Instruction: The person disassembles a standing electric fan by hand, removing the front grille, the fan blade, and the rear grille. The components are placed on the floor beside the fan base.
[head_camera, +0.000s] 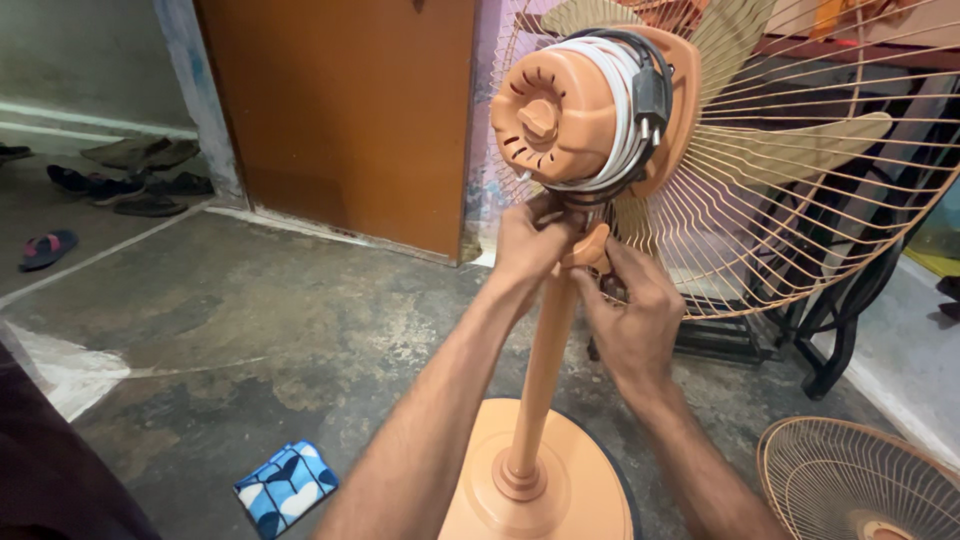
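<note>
Nearest the viewer, at the bottom of the view, sits the round peach-coloured base (560, 480) of a pedestal fan, standing on a stained concrete floor (270, 320). To its left on the floor lies a small blue and white patterned pouch (286, 487); it is shut, so what it holds cannot be told. At the lower right corner lies a separate round wire fan guard (860, 480), flat on the floor.

A slim peach pole (545, 370) rises upright from the base. Two bare forearms reach up along it. The left hand (530, 245) wraps its grip around the joint at the top of the pole, fingers pressed together just under the motor. The right hand (630, 315) closes around the pole's other side, a little lower, fingers curled at the same joint, touching an orange knob (588, 245) there.

Above the hands is the fan's peach motor housing (550, 115), seen from behind, with a white power cord (620, 90) coiled around it and a dark plug (650, 95) tucked against the coil. Beyond it spread pale fan blades (800, 150) inside a wire cage (800, 250).

Farther back stand a brown wooden door (340, 110) and, at far left, several sandals (120, 180) on the floor.
</note>
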